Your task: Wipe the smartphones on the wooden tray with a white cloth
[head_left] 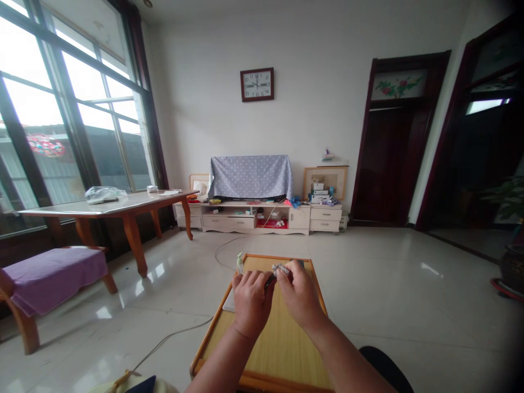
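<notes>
One dark object seemingly between left hand and right hand

The low table has a smooth, matt bamboo top and a glossy orange wooden rim. The small bottle looks like translucent plastic. The floor tiles are glossy, and the purple cloth is matt.

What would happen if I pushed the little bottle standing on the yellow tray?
The small bottle would probably tip over easily, since it stands tall and narrow. Once down, it might roll on the bamboo tray. It looks like plastic, but that's hard to tell.
</notes>
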Available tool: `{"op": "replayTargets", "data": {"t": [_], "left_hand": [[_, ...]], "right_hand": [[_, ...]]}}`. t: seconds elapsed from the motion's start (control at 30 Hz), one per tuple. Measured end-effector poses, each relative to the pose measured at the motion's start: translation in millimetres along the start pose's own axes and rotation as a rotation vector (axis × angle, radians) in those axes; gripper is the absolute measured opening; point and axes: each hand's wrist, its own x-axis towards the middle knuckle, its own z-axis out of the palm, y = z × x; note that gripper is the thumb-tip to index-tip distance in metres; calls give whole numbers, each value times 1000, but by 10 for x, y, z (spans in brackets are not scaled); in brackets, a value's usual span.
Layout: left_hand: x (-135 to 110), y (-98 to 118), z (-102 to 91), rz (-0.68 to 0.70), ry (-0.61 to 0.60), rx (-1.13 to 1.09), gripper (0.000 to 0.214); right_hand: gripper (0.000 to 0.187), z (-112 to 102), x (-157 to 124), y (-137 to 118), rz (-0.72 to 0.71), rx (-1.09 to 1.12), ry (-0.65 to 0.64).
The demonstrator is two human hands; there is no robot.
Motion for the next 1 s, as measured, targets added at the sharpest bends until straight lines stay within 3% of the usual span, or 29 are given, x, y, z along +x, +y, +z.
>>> {"op": "replayTargets", "data": {"t": [0.6,0.77,1.0], "left_hand": [[3,87,-299,41,78,30,21],[-21,136,-443,61,81,1,13],[-81,99,-441,53,94,-7,17]], "right_hand": [[24,-76,-102,-276,-42,76,-33],[26,-178,-70,-335,-23,45,21],[25,-90,-215,-396,-64,101,-31]]}}
